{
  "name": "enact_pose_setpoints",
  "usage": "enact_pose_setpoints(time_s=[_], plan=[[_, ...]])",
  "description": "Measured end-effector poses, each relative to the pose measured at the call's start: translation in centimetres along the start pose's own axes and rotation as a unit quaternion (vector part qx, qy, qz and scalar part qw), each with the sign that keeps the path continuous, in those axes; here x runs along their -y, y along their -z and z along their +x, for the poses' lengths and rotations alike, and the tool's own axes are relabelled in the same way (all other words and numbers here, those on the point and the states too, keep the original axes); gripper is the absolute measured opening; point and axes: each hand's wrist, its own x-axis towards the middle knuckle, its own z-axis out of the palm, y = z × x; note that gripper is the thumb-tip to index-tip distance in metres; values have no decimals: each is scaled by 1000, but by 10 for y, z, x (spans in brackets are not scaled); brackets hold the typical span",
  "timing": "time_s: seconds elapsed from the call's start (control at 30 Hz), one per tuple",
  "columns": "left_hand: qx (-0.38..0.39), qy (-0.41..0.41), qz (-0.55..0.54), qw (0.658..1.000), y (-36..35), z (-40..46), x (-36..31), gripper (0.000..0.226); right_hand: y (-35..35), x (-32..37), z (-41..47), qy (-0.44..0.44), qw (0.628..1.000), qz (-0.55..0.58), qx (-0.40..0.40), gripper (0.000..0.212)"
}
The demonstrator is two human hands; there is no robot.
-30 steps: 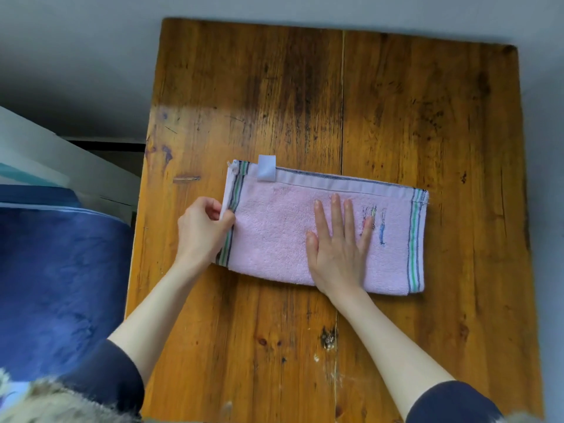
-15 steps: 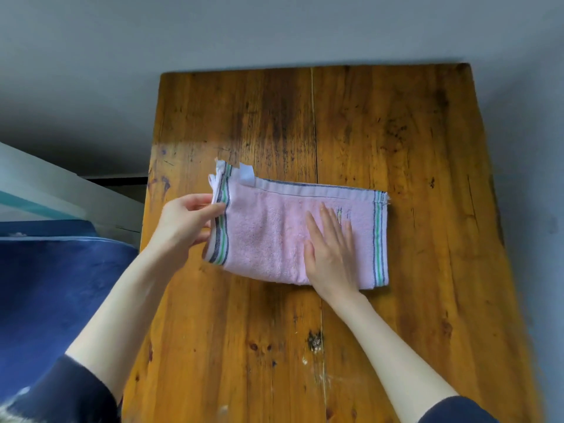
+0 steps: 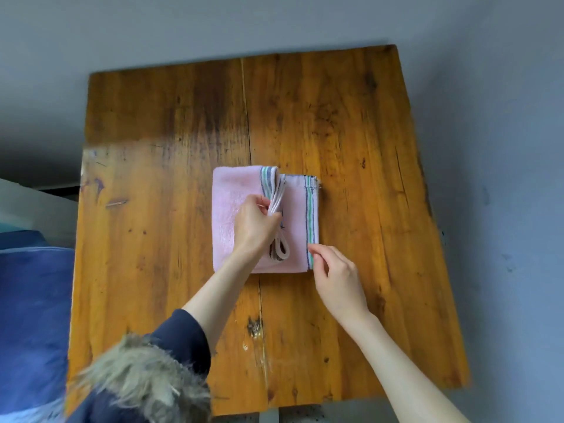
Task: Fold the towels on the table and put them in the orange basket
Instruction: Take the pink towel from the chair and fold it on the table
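A pink towel (image 3: 227, 209) with green and blue striped ends lies in the middle of the wooden table (image 3: 351, 132). My left hand (image 3: 254, 228) grips its striped left end and holds that end folded over the towel's middle, the edge standing up off the cloth. My right hand (image 3: 334, 271) pinches the near corner of the towel's striped right end with thumb and forefinger. No orange basket is in view.
A blue padded seat or cushion (image 3: 30, 315) stands off the table's left side, with a pale ledge (image 3: 27, 199) behind it. Grey floor surrounds the table. A fur-trimmed dark hood (image 3: 137, 383) shows at the bottom edge.
My left hand carried the towel's left end up and over to the right, halving its length. My right hand lifted off the towel's middle and moved to the right end's near corner.
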Motion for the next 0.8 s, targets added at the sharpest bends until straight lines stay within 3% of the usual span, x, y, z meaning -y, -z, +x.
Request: enact_pose_setpoints(time_s=[0.2,0.37,0.47,0.57,0.7,0.8], plan=[[-50,-121,71,989,-21,-2,-5,26,1,-12,3,-26,998,52,13,29],[24,-133,101,986,-45,-11,-2,27,5,-20,8,-47,995,77,44,30],[27,-148,124,981,-53,-11,5,29,9,-22,15,-98,987,115,58,32],[39,-165,126,977,-52,-9,6,33,13,-18,31,-147,972,174,56,32],[91,-173,90,977,-36,-14,9,32,24,-4,69,-230,920,314,48,26],[36,-253,116,960,-18,-24,20,31,30,10,97,-210,925,310,64,24]])
